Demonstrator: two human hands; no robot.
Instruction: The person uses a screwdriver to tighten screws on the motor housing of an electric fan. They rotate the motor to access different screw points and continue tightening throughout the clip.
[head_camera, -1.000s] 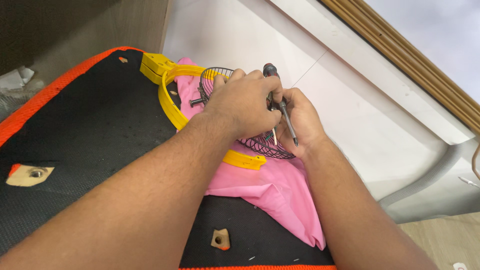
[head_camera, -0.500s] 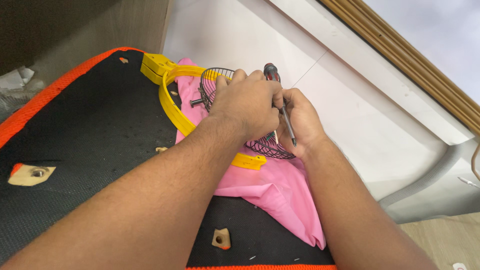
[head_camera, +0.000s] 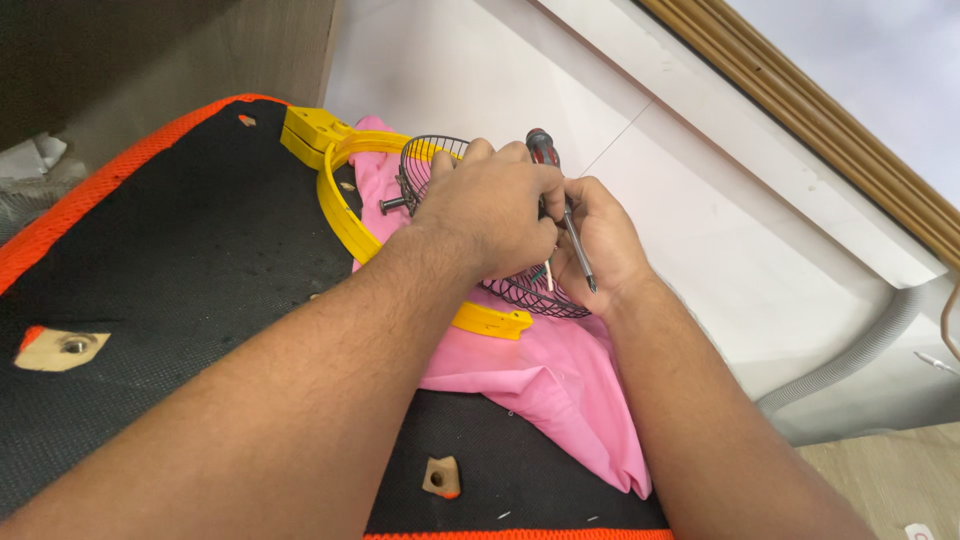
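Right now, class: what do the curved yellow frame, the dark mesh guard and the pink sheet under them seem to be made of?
Yellow frame: likely moulded plastic, smooth with an even, slightly glossy colour. Mesh guard: probably metal wire with a dark coating, shown by its thin crossing strands. Pink sheet: soft cloth, matte, lying in folds and creases.

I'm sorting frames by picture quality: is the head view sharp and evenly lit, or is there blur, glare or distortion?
Head view: soft, even light and no harsh glare; the left hand, right hand, screwdriver and wire guard look sharp; only faint shadow falls on the pink cloth; the forearms at the bottom edge loom large from the wide lens; the black mat stays dark but textured.
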